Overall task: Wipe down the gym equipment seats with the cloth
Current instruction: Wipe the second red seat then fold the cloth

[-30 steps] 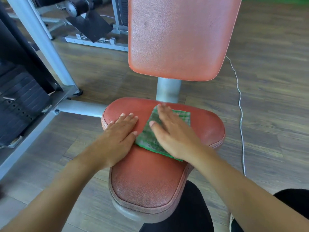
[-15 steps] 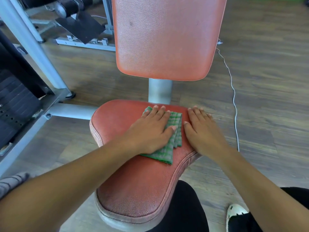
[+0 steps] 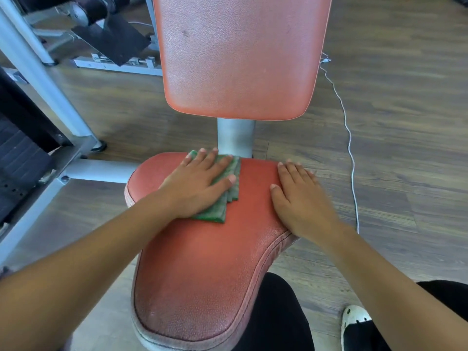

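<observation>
Cloth [image 3: 230, 196] pressed on seat [image 3: 202, 274]
Held down by flat left hand [image 3: 197, 184]; right hand [image 3: 298, 198], blurred, seemingly laid flat beside.

The person wears black trousers [image 3: 276, 315] and a white shoe [image 3: 353, 319] with holes, forearms [image 3: 101, 257] bare.

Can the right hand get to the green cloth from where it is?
Probably yes. Only bare seat lies between the right hand and the cloth, though the left hand covers most of it.
</observation>
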The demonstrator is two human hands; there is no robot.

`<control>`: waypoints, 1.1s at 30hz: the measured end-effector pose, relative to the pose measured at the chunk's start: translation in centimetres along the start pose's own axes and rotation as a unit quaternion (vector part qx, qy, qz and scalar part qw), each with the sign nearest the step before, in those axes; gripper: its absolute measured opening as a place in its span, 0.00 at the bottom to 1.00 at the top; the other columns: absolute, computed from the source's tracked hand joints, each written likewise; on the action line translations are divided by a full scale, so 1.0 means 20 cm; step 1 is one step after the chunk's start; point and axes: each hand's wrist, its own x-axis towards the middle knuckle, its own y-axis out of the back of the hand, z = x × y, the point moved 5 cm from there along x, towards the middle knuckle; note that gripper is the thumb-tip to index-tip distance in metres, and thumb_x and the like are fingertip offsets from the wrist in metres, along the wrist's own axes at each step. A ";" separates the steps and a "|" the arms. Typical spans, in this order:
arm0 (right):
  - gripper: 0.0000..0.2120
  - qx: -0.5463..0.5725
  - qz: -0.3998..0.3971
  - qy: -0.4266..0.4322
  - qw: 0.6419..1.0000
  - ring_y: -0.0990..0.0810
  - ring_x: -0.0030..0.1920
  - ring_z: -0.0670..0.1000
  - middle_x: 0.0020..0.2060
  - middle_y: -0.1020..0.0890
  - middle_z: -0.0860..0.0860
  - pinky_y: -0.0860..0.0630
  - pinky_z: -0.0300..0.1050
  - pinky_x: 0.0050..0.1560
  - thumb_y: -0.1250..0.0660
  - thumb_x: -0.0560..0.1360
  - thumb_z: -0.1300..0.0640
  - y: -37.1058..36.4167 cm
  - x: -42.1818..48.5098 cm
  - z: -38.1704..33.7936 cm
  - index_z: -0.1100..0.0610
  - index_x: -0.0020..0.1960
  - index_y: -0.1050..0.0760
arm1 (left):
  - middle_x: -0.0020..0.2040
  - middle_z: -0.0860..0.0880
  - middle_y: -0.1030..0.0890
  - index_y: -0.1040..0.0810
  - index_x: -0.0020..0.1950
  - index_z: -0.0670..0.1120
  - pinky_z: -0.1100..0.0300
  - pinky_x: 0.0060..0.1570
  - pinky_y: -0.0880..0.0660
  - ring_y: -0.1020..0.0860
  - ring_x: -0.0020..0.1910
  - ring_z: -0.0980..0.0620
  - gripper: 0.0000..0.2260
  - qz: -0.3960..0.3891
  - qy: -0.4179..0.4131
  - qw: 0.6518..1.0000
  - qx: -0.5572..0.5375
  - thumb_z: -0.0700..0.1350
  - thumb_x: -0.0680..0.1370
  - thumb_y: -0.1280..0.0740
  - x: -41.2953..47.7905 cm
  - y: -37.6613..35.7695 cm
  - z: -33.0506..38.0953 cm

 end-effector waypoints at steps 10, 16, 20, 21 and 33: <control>0.36 -0.009 0.005 -0.006 1.000 0.54 0.77 0.50 0.78 0.49 0.54 0.61 0.47 0.76 0.63 0.73 0.44 -0.01 0.00 0.00 0.58 0.78 0.52 | 0.79 0.51 0.50 0.50 0.77 0.58 0.56 0.73 0.58 0.53 0.77 0.50 0.40 0.030 0.083 0.996 -0.029 0.69 0.66 0.65 -0.10 0.05 -0.30; 0.36 -0.006 0.007 -0.005 1.000 0.53 0.77 0.50 0.78 0.49 0.53 0.60 0.46 0.75 0.62 0.72 0.45 0.00 0.00 -0.01 0.57 0.78 0.51 | 0.79 0.52 0.54 0.53 0.77 0.58 0.56 0.73 0.62 0.56 0.77 0.52 0.39 0.013 -0.017 1.000 -0.009 0.68 0.67 0.67 -0.07 0.01 0.03; 0.36 -0.008 0.007 -0.008 1.000 0.54 0.77 0.50 0.78 0.49 0.53 0.61 0.46 0.75 0.62 0.73 0.44 0.00 0.01 -0.01 0.57 0.78 0.52 | 0.76 0.64 0.58 0.52 0.73 0.69 0.65 0.72 0.66 0.62 0.74 0.65 0.29 0.031 -0.074 0.992 -0.102 0.72 0.71 0.63 -0.33 0.01 0.00; 0.36 -0.005 0.006 -0.009 1.000 0.54 0.77 0.49 0.78 0.50 0.53 0.61 0.46 0.75 0.62 0.73 0.44 0.00 0.01 0.00 0.57 0.78 0.52 | 0.76 0.64 0.56 0.52 0.72 0.70 0.66 0.72 0.65 0.61 0.74 0.66 0.29 0.031 -0.069 0.991 -0.114 0.73 0.71 0.62 -0.35 0.02 -0.05; 0.36 -0.009 0.009 -0.012 1.000 0.53 0.77 0.50 0.78 0.49 0.53 0.60 0.46 0.75 0.62 0.72 0.45 -0.01 0.01 -0.01 0.58 0.78 0.51 | 0.79 0.51 0.53 0.54 0.78 0.57 0.54 0.74 0.60 0.56 0.77 0.51 0.40 0.000 -0.014 1.000 0.011 0.68 0.66 0.67 0.06 -0.02 -0.07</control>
